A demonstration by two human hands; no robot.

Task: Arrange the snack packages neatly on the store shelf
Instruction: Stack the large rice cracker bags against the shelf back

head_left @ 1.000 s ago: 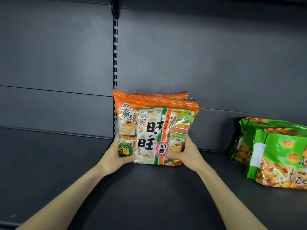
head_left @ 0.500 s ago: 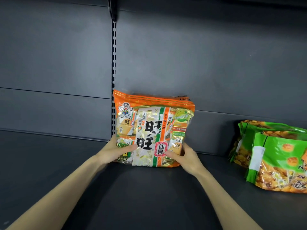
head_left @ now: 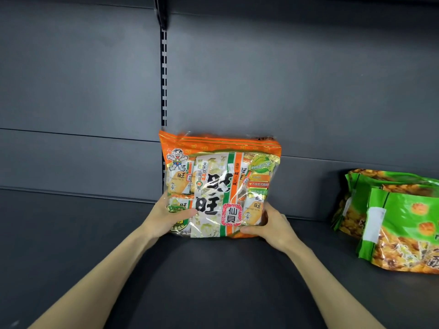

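Nudged back since a second ago, orange snack package (head_left: 221, 186) stands upright on the shelf (head_left: 213, 276), left hand (head_left: 166, 217) and right hand (head_left: 270, 225) gripping its lower corners; green packages (head_left: 403, 222) lie well apart, rightward.

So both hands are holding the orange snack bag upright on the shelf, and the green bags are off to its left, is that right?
Not quite. The head view shows the green bags to the right of the orange snack bag, not its left. The left hand and right hand do hold it upright on the shelf.
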